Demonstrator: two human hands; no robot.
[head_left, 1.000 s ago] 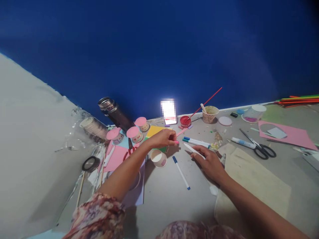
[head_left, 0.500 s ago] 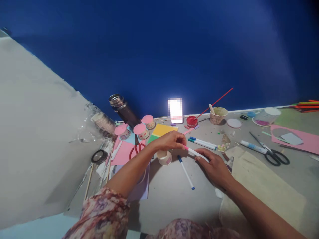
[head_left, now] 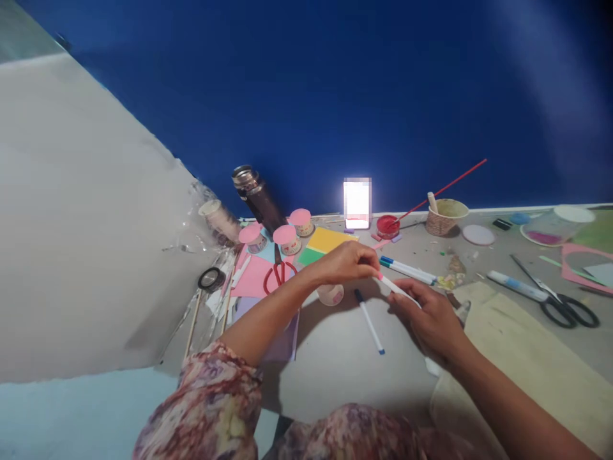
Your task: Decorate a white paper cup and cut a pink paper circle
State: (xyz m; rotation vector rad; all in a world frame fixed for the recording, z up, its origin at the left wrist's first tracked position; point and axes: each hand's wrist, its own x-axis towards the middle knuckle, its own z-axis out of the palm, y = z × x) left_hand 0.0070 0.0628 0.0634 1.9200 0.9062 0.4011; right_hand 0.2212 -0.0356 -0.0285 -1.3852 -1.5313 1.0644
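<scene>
In the head view, above a cluttered table point(head_left: 345, 383), the left hand point(head_left: 353, 260) pinches the pink end of a white marker point(head_left: 401, 291) and the right hand point(head_left: 431, 314) grips its barrel, a blue-capped pen point(head_left: 370, 327) lying nearer the wearer and the left wrist partly blocking a paper cup point(head_left: 330, 296).

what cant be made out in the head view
In the head view:
White paper cup with pink patch: upper part hidden behind the left grip.
Slim white marker with pink end: its pink tip is partly covered by the left grip.
Upright phone with glowing white screen: contents lost to glare and pixelation.
Pink paper sheet with oval opening: cut off by the right picture edge.
</scene>
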